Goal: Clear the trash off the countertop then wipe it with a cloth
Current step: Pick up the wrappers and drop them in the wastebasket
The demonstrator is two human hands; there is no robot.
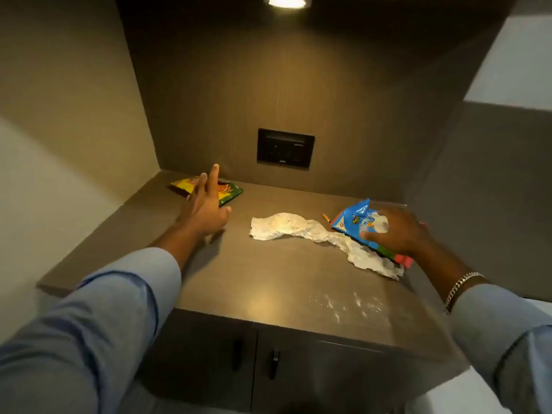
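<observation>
A yellow-green snack wrapper [231, 195] lies at the back left of the brown countertop [268, 282]. My left hand [206, 209] hovers just in front of it, fingers spread, holding nothing. On the right, my right hand [398, 233] grips a blue snack packet [354, 221] with a red and green end. A crumpled white paper [286, 225] stretches across the middle and runs under the blue packet. A small orange stub [326, 217] lies behind the paper. White powdery smears [346, 304] mark the counter near its front edge.
The counter sits in a niche with walls on the left, back and right. A black socket panel [285, 148] is set in the back wall. Below the front edge are two cabinet doors with dark handles [273, 361]. A lamp [286, 0] shines overhead.
</observation>
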